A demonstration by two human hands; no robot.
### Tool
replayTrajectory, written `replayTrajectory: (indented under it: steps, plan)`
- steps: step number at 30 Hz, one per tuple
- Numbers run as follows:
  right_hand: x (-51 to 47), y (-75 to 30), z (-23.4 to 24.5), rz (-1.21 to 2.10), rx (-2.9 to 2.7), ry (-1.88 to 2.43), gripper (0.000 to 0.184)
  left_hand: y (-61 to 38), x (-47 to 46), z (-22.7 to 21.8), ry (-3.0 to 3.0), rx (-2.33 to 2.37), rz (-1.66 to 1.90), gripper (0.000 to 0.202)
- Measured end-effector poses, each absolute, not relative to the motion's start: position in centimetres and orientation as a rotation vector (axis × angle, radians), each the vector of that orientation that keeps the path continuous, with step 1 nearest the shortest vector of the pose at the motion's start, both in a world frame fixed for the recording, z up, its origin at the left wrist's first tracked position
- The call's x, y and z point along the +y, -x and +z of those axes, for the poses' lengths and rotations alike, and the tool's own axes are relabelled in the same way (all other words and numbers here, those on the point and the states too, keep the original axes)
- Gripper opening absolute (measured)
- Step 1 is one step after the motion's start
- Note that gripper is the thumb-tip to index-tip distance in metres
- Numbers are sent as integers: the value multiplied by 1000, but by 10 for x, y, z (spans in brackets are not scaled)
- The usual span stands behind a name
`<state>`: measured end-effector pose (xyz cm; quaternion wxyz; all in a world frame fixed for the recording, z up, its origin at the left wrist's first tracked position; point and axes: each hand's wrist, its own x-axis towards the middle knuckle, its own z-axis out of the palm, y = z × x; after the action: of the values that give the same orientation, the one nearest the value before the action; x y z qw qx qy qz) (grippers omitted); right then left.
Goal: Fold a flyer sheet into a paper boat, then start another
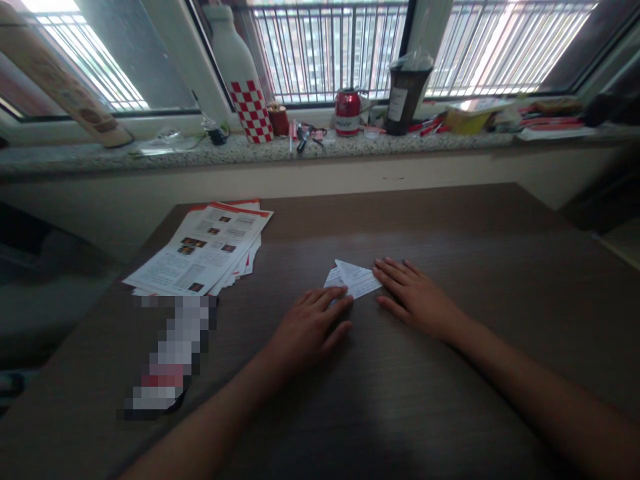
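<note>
A small folded sheet of printed paper (356,279) lies on the brown table between my two hands, with pointed, triangular corners. My left hand (313,323) rests at its lower left, fingertips touching the paper's near edge and the thumb apart on the tabletop. From the right, my right hand (413,293) lies flat, its fingertips at the paper's right corner and its thumb stretched out below. Neither hand is gripping the paper. Parts of the paper's left side are covered by my left fingers.
A stack of printed sheets (210,243) lies at the table's left. Below it is a pixelated long object (173,357). Along the stone windowsill (190,157) stand a checkered bottle (250,110), a red can (347,110), a dark cup (403,100) and assorted small items.
</note>
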<state>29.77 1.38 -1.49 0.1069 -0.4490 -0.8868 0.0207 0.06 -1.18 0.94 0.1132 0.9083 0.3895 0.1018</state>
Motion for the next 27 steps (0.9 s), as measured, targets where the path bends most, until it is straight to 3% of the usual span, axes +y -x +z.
replayTrajectory:
  steps: [5,11,27]
  plan:
    - [13,-294,-12,47,-2583,1202,50,2,-10,6,-2617,1177,422,27]
    - [14,-292,-9,109,-2534,1118,42,3,-5,0,-2588,1199,534,39]
    - [14,-288,-11,196,-2489,1013,24,1,-2,1,-2701,1159,555,24]
